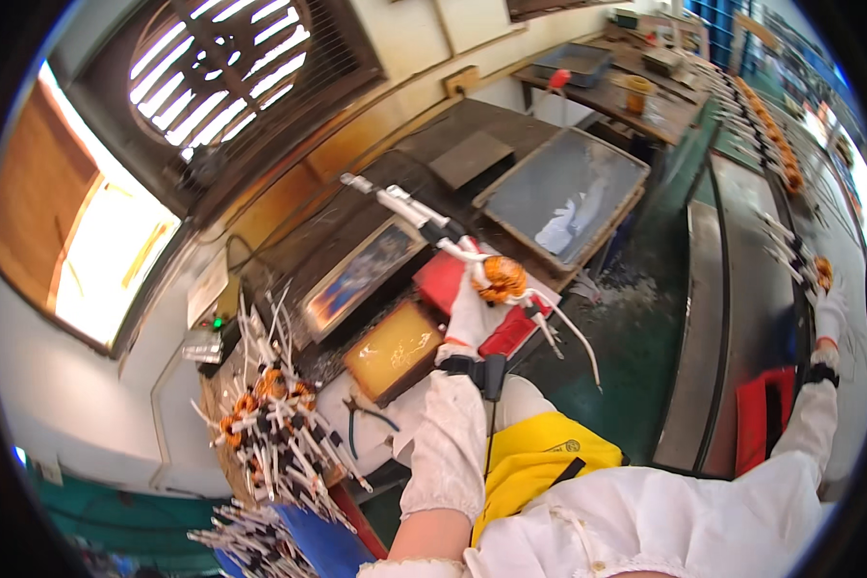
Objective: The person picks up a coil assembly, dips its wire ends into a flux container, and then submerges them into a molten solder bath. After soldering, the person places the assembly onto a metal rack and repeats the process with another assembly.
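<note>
My left hand point(466, 323), in a white glove with a dark band at the wrist, is closed on a ring coil point(500, 279) of copper-coloured wire. White-sleeved leads with black sections stretch from this coil toward the far left, and looser ones hang at its right. Under the hand lies a red object point(506, 337), partly covered. Far to the right, my gloved right hand point(831, 314) has its fingers at a second copper coil point(823, 273) over the metal bench. That hand is small near the rim, but its fingers seem closed on the coil.
Left of my left hand are a pan of yellow liquid point(392, 353) and a trough with a shiny surface point(364, 277). Pliers point(358, 422) lie near a heap of coils point(271, 409). A grey tray point(522, 207) stands beyond. More coils point(768, 125) line the right bench.
</note>
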### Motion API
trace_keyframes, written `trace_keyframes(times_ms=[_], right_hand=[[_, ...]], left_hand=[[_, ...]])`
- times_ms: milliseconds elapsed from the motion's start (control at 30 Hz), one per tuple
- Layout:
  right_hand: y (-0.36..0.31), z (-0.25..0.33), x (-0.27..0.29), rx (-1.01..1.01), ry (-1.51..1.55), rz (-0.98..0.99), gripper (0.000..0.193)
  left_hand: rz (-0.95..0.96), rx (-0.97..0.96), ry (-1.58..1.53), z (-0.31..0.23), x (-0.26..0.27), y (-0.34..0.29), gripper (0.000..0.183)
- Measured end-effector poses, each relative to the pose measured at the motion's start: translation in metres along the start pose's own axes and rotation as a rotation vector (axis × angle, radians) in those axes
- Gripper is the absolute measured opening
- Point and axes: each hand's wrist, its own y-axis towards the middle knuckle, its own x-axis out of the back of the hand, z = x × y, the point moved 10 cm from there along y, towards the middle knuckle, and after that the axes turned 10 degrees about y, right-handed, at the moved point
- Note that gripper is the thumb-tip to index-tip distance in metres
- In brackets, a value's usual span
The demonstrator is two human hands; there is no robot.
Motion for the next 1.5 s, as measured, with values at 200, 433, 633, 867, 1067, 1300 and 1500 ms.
trace_keyframes(times_ms=[200,433,633,867,1067,1300,1500], right_hand=[[-0.06,0.302,0.079,0.407,0.423,0.101,0.05],[-0.189,0.568,0.092,0.728,1.21,0.557,0.054],[-0.261,0.664,0.111,0.721,1.465,0.772,0.059],[-0.252,0.643,0.028,-0.014,1.615,1.103,0.039],[-0.249,0.605,0.01,-0.599,2.088,1.518,0.035],[-0.208,0.535,-0.012,-0.624,1.966,1.328,0.032],[-0.191,0.464,-0.08,-0.55,1.623,1.172,0.026]], left_hand=[[0.0,-0.021,-0.09,-0.008,0.0,-0.01,0.046],[0.038,-0.031,-0.094,-0.005,0.002,-0.01,0.039],[-0.105,-0.018,-0.032,-0.004,0.006,-0.012,0.05],[0.038,-0.086,0.137,-0.004,-0.006,-0.008,0.075],[-0.146,-0.005,0.069,0.0,0.008,-0.006,0.076],[-0.221,-0.049,0.154,-0.005,0.007,-0.012,0.059],[-0.294,-0.131,0.261,-0.008,0.004,-0.01,0.05]])
